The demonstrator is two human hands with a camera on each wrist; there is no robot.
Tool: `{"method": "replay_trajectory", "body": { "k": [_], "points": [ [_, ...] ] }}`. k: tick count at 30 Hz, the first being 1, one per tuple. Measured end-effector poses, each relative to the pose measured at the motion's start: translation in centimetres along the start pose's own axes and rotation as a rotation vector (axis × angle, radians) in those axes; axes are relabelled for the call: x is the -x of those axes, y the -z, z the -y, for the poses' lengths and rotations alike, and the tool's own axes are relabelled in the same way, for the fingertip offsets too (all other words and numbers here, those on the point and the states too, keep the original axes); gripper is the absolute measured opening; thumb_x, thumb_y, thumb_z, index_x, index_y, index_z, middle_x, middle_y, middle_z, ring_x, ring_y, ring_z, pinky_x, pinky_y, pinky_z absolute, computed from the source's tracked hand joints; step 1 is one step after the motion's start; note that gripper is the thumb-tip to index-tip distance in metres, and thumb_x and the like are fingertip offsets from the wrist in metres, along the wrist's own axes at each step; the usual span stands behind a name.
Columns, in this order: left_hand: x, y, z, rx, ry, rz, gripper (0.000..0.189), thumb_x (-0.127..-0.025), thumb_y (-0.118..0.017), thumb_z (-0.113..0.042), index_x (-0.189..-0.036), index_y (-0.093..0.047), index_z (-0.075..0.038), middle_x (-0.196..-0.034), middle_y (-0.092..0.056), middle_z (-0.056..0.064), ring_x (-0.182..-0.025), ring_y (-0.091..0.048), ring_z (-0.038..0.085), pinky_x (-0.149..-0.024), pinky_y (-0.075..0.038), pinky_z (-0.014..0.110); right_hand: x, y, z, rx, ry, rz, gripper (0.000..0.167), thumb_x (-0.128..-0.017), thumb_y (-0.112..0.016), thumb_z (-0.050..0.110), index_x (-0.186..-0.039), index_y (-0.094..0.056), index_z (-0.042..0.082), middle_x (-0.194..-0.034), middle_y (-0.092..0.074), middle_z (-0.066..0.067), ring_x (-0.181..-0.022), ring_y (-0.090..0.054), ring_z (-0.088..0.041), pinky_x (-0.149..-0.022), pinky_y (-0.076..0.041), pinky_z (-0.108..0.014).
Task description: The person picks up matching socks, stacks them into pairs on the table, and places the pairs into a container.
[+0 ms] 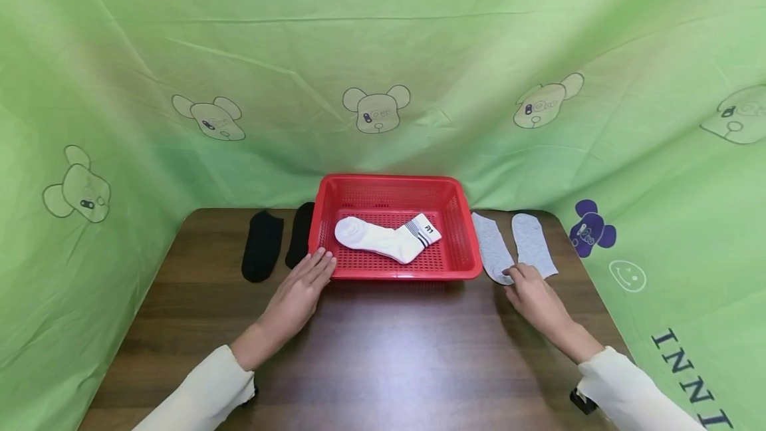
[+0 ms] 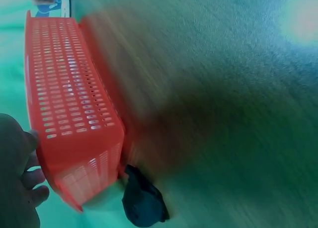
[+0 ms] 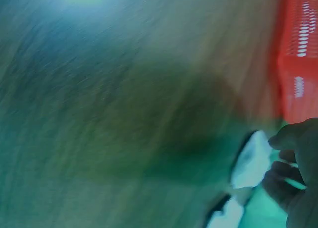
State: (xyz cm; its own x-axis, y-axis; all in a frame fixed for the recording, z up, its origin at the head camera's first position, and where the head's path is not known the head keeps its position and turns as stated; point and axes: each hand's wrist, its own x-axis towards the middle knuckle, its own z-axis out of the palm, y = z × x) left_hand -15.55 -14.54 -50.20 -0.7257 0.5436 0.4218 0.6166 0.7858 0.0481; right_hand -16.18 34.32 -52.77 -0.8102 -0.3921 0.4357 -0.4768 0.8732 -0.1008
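Grey socks (image 1: 494,250) beside red basket (image 1: 399,275), white sock (image 1: 383,239) inside, black socks (image 1: 262,247) opposite, hands (image 1: 297,298) unclenched

Person wears long off-white sleeves, L sleeve (image 1: 200,388) & R sleeve (image 1: 634,388) alike: plain fabric, sl. loose, w/ straight hems approx. at wrist. Blk. blocky item (image 1: 583,402) shows under R sleeve; sim. blk. bit (image 1: 250,396) peeks out by L sleeve, mostly hidden. L hand (image 1: 299,294) & R hand (image 1: 538,301) bare.
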Motion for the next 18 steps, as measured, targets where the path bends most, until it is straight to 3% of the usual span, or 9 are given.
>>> {"method": "replay_trajectory", "body": {
  "k": [9, 18],
  "points": [
    [-0.1, -0.3, -0.4, -0.025, 0.002, 0.028, 0.051, -0.084, -0.075, 0.008, -0.134, -0.065, 0.002, -0.136, -0.066, 0.019, -0.131, -0.061, 0.033, -0.112, -0.046, 0.048, 0.9, -2.0, -1.7, 0.042, 0.178, 0.027, 0.024, -0.070, -0.078, -0.009, -0.087, -0.064, 0.002, -0.086, -0.060, -0.009, -0.081, -0.059, -0.029, -0.070, -0.052, -0.043],
    [-0.4, -0.4, -0.1, -0.023, 0.001, 0.052, 0.051, -0.084, -0.076, 0.007, -0.134, -0.065, 0.001, -0.136, -0.066, 0.018, -0.132, -0.061, 0.033, -0.114, -0.045, 0.048, 0.6, -2.8, -2.5, 0.049, 0.171, -0.006, 0.026, -0.072, -0.074, -0.010, -0.095, -0.066, -0.004, -0.089, -0.059, -0.012, -0.083, -0.059, -0.032, -0.072, -0.052, -0.045]
  ]
}}
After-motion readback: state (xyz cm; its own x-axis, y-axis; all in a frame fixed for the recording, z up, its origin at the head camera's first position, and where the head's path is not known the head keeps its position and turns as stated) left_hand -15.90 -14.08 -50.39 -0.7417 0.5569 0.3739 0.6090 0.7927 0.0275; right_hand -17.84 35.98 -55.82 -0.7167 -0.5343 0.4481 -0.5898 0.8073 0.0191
